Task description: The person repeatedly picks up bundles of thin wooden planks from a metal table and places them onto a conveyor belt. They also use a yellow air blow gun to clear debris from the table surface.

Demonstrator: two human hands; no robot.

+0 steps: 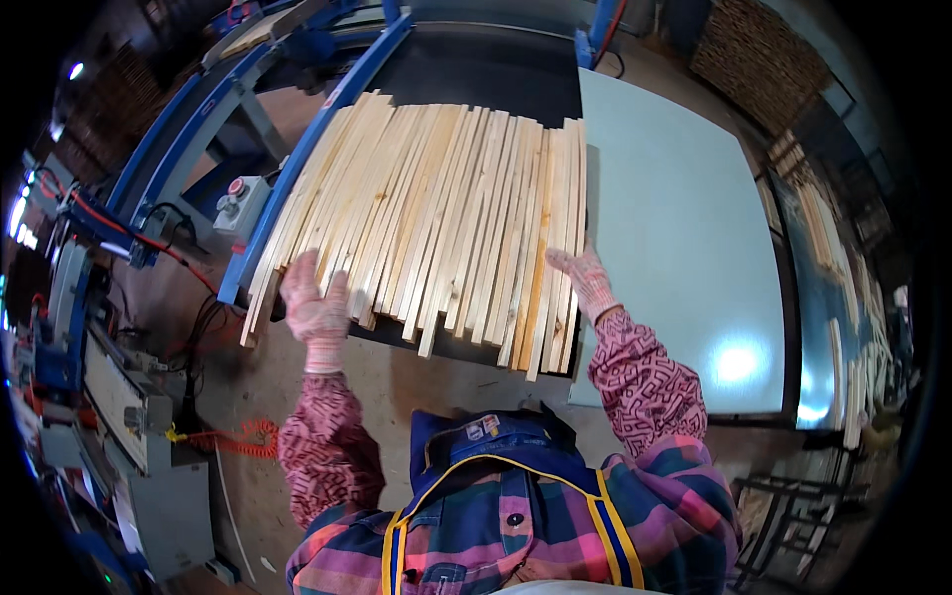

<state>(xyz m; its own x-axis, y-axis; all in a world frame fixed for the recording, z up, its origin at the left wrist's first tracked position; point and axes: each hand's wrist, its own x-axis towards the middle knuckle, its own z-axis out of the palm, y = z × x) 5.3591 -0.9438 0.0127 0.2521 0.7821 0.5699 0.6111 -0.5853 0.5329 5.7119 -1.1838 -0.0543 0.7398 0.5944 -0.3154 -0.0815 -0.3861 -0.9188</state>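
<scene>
A wide layer of long, pale wooden strips (426, 208) lies side by side on a black conveyor belt (476, 69), their near ends uneven and sticking out past the belt's edge. My left hand (315, 302), in a pinkish knitted glove, is at the near left ends of the strips, fingers spread. At the right side of the layer is my right hand (585, 278), gloved alike, its thumb and fingers apart beside the outermost strips. Neither hand is wrapped round a strip; whether the fingertips touch the wood is hard to tell.
A blue metal rail (327, 119) borders the belt on the left, with a control box (241, 206) bearing a red button beside it. To the right stands a pale grey-green tabletop (684, 248). More strips lie beyond it on another surface. A coiled orange hose (248, 439) hangs at lower left.
</scene>
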